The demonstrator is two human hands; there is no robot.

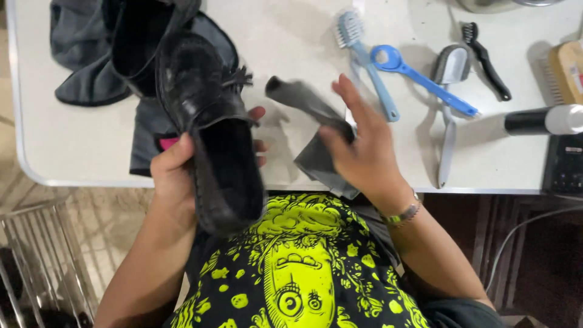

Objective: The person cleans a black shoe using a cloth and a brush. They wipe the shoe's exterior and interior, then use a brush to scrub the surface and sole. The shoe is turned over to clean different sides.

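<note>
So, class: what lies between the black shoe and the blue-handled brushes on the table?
In the head view, the right hand holding a grey cloth lies between the black shoe and the blue-handled brushes.

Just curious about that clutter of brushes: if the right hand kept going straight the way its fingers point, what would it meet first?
Probably the light blue brush on the white table: the right hand, holding a grey cloth, points up-left toward it. Depth is unclear.

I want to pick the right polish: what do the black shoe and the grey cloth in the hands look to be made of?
The black shoe in the left hand looks like smooth leather with a dull sheen and stitched seams, possibly synthetic. The grey cloth in the right hand looks like soft, matte woven fabric; it drapes limply.
</note>
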